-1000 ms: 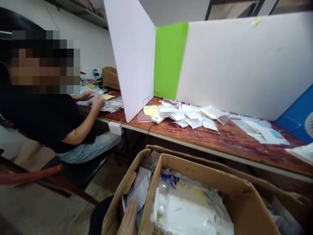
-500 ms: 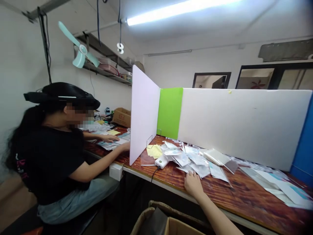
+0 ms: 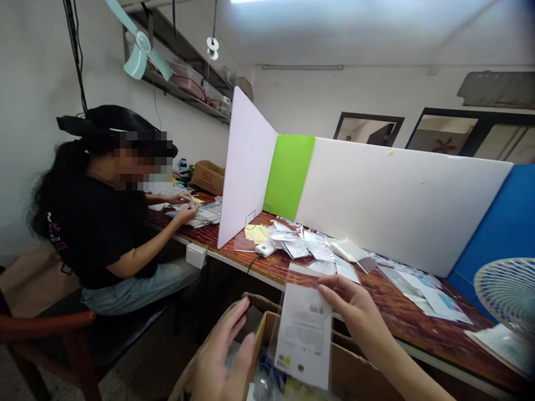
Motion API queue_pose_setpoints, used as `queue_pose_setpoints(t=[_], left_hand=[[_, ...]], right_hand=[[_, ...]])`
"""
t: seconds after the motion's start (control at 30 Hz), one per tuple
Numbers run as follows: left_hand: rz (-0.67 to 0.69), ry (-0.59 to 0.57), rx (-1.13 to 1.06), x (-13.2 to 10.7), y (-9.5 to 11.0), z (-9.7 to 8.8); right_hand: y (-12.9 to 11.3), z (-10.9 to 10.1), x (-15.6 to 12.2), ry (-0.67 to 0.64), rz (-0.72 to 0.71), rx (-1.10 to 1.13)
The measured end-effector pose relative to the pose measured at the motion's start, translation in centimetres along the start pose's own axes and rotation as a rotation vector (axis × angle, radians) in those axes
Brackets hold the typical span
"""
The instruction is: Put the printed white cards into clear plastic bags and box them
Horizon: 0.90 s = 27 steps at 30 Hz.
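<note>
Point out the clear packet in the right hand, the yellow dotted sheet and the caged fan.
Clear packet (image 3: 304, 333): head view, on the printed card inside.
Yellow dotted sheet (image 3: 256, 234): head view, middle of its face.
Caged fan (image 3: 509, 294): head view, on its grille.

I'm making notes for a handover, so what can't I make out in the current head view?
- Head view: print on the clear packet in the right hand, too small and blurred to read.
- Head view: much of what is in the inner cardboard box, hidden by the packet and cut off by the bottom edge.
- Head view: the left hand's wrist, cut off by the bottom edge.
- Head view: the table fan's far side, beyond the right edge.
</note>
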<state>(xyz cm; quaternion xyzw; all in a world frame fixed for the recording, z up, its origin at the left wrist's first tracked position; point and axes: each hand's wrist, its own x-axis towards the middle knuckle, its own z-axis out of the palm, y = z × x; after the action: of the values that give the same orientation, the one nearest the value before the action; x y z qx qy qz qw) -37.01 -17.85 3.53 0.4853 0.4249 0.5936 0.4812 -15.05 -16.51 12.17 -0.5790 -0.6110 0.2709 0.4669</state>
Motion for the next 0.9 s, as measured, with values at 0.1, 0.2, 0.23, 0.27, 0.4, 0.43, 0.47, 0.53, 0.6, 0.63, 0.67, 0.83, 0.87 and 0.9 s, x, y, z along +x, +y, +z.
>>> queue_pose_setpoints(t=[0.1,0.2,0.23,0.27,0.4,0.43,0.47,0.53,0.6,0.63,0.67,0.83,0.87,0.9], left_hand=[[-0.133,-0.414,-0.351,0.9,3.1,3.1],[-0.230,-0.589,-0.536,0.3,4.8,5.1],[-0.240,-0.580,-0.564,-0.1,5.1,5.5],[-0.245,-0.560,-0.581,-0.5,5.3,5.8],[-0.262,-0.489,-0.577,-2.0,5.9,6.4],[-0.266,-0.466,-0.567,-2.2,6.1,6.5],[-0.270,-0.448,-0.556,-2.4,6.4,6.6],[-0.277,-0.434,-0.537,-2.8,6.9,6.6],[-0.273,-0.436,-0.508,-3.2,7.3,6.5],[-0.257,-0.438,-0.482,-3.4,7.6,6.4],[-0.228,-0.437,-0.444,-3.5,7.7,6.3],[-0.025,-0.420,-0.179,-5.0,8.2,6.4],[0.012,-0.429,-0.144,-5.4,8.3,6.4],[0.051,-0.441,-0.108,-5.9,8.3,6.4]], right_hand=[[-2.2,0.1,-3.5,-0.020,0.006,0.173],[-3.0,-0.4,-5.6,0.014,-0.093,0.101],[-3.1,-0.6,-6.1,0.021,-0.149,0.031],[-3.2,-0.9,-6.5,0.027,-0.208,-0.049],[-3.6,-1.9,-7.9,0.021,-0.363,-0.260],[-3.7,-2.0,-8.3,0.018,-0.384,-0.280],[-3.9,-2.1,-8.6,0.017,-0.401,-0.299],[-4.2,-2.4,-9.3,0.015,-0.423,-0.346],[-4.6,-2.7,-9.8,0.009,-0.454,-0.401],[-4.7,-2.9,-10.1,0.007,-0.481,-0.445],[-4.9,-3.1,-10.4,0.024,-0.521,-0.508],[-6.0,-3.1,-11.3,0.337,-0.867,-0.829],[-6.3,-3.0,-11.3,0.347,-0.913,-0.828],[-6.7,-2.8,-11.4,0.332,-0.933,-0.808]])
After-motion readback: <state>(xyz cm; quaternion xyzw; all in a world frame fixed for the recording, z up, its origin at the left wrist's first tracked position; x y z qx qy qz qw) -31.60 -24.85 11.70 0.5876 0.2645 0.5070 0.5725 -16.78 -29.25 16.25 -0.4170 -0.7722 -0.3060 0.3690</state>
